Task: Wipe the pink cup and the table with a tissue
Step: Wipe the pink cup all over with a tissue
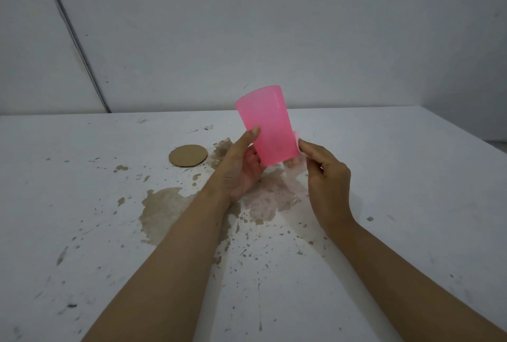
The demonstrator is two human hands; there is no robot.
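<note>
Forearms [175,259] up front, my left hand [241,166] grips the pink cup [267,127] near-upright over the table [397,149], right hand [326,174] pinching the tissue [295,163] against its lower right side.

Both bare forearms reach forward and upward, the left hand [241,167] turned palm-inward with thumb and fingers curled round the lower part of the cup [264,122], the right hand [327,177] pinching a tissue [295,164] against its side.
</note>
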